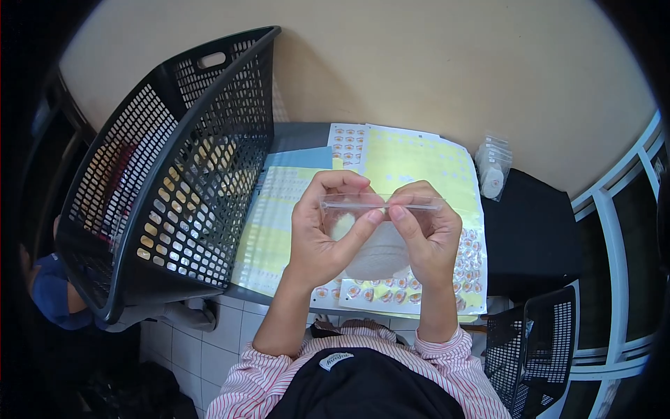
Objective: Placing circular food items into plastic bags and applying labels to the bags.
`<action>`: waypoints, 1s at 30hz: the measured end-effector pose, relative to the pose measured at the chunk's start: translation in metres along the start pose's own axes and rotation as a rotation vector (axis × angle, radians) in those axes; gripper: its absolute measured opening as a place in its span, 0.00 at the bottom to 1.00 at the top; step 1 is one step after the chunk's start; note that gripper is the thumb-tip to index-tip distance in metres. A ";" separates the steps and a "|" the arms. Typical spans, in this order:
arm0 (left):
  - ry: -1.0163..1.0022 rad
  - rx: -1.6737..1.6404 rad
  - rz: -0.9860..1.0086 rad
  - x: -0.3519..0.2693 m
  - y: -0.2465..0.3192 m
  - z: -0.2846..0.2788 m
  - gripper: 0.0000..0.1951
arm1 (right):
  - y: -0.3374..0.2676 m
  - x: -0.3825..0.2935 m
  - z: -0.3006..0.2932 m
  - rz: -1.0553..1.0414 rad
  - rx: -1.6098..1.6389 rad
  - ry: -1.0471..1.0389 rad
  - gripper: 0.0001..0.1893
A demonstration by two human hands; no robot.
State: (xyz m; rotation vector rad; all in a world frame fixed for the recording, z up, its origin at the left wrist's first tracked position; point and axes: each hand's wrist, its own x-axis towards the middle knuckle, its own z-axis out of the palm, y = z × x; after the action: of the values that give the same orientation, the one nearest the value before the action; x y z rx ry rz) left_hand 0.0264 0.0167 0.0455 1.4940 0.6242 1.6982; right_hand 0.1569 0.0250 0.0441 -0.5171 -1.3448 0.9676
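Observation:
Both hands pinch the zip strip of a clear plastic zip bag held above the table. My left hand grips the left half of the strip between thumb and fingers. On the other half, close beside it, my right hand does the same, the two thumbs nearly meeting. Inside the bag lies a white rounded fabric pad, partly behind the thumbs. Beneath the hands, sticker sheets with rows of small round orange-and-white labels overlap yellow backing sheets.
A large black perforated plastic basket stands tilted at the left, with packed items inside. Several bagged white pads lean on the wall above a black-covered surface. Another black basket sits lower right. A person in blue is at far left.

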 end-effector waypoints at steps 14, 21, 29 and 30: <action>0.019 0.157 0.079 -0.004 0.006 -0.028 0.17 | 0.010 -0.004 0.026 -0.098 -0.172 -0.012 0.03; 0.022 0.178 0.142 -0.004 0.005 -0.028 0.19 | 0.011 -0.006 0.029 -0.152 -0.181 0.009 0.04; 0.056 0.122 0.124 -0.006 0.005 -0.019 0.20 | 0.010 -0.009 0.027 -0.148 -0.167 0.054 0.04; 0.058 0.123 0.126 -0.006 0.006 -0.018 0.20 | 0.010 -0.009 0.027 -0.148 -0.166 0.051 0.04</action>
State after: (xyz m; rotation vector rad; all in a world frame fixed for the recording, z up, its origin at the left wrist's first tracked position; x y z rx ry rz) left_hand 0.0076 0.0112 0.0429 1.6038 0.6892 1.8331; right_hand 0.1292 0.0175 0.0364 -0.5557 -1.4042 0.7208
